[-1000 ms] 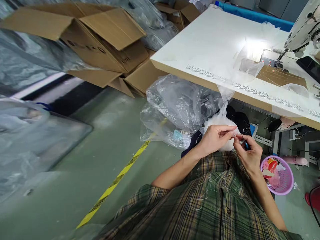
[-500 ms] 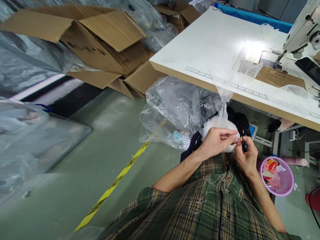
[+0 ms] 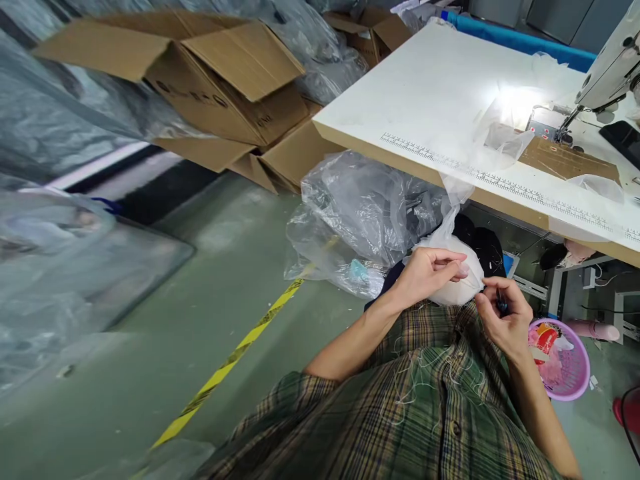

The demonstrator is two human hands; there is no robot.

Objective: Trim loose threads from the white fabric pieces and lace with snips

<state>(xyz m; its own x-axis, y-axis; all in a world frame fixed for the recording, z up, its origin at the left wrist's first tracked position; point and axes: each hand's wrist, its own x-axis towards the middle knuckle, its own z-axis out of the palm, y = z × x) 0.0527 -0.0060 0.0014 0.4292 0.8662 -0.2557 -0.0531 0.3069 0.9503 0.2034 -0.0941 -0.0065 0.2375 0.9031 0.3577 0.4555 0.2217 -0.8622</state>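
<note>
A bundle of thin white fabric [image 3: 457,290] lies over my lap, and a sheer strip of it runs up to the table edge. The fingers of my left hand [image 3: 429,275] are pinched together at the upper side of this bundle; what lies exactly between the fingertips is hard to see. Just right of the fabric is my right hand [image 3: 510,323], closed around small dark thread snips [image 3: 501,304] that are mostly hidden in the palm. Its thumb and index finger come close to the fabric's right edge. Loose pale threads [image 3: 417,377] cling to the plaid shirt.
A white sewing table [image 3: 430,87] with a printed ruler carries a sewing machine [image 3: 605,67], sheer fabric and a brown cardboard piece [image 3: 570,160]. Below right stands a pink basket [image 3: 583,367] of scraps. Open cardboard boxes [image 3: 210,100] and clear plastic bags [image 3: 350,207] lie to the left.
My right hand has moved right and slightly down with the snips, away from my left hand. More of the white bundle shows between them. The view has shifted slightly.
</note>
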